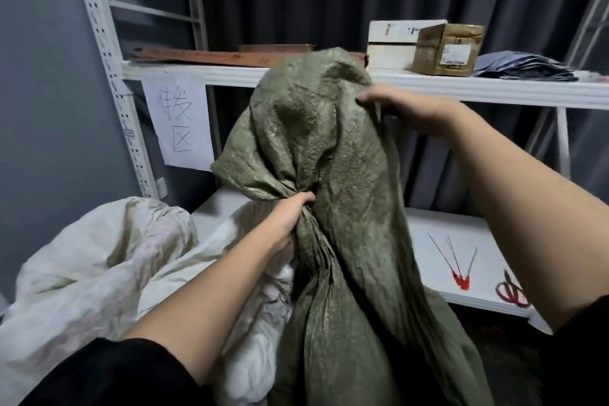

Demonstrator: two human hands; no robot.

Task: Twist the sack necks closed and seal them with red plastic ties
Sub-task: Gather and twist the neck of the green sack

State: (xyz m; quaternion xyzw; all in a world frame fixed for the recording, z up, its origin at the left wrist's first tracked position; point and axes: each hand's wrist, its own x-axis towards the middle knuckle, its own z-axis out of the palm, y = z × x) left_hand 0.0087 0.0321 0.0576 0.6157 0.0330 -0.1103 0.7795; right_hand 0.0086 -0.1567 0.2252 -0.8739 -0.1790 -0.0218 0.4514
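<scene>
Left hand (pixel 285 219) fingers gripped green sack (pixel 329 175) neck; right hand (pixel 408 109) pinched top; twist tighter, then reach red ties (pixel 461 273) at shelf front edge

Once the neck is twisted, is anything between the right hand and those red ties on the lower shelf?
Nothing visible. The red ties lie bare on the lower shelf, right of the green sack and below the right hand, which grips the sack's top.

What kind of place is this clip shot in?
Probably a stockroom or parcel sorting room. White metal shelving carries a labelled cardboard box and flat grey mailer bags, a handwritten paper sign hangs from the shelf edge, and woven sacks, one green and one white, are being closed.
</scene>
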